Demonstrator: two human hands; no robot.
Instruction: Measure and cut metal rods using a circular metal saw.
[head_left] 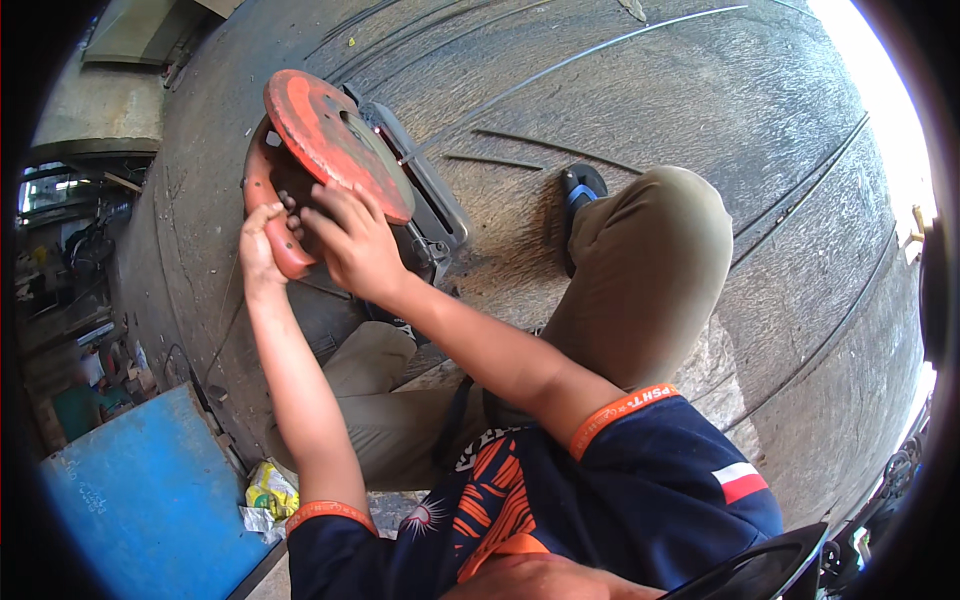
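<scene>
Shirt (640, 485) nearest, lower centre of frame; saw (375, 165) at upper left; left hand (262, 245) clamped on its red handle (258, 185); right hand (360, 245) blurred at lower edge of guard (325, 140), can't tell if gripping; rods (557, 151) on floor (660, 90), upper centre.

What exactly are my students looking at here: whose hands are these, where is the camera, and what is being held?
No robot here: these are a person's own bare hands, seen from a wide fisheye camera worn on the head and looking down. That lens bends straight edges near the rim.

The left hand grips the red handle of a floor-standing machine, probably a cut-off saw. The right hand, slightly blurred, is at the lower edge of its red rounded guard; whether it touches is unclear.

On the grey floor lie a long thin rod and two shorter dark rods. A blue surface shows at lower left.
</scene>
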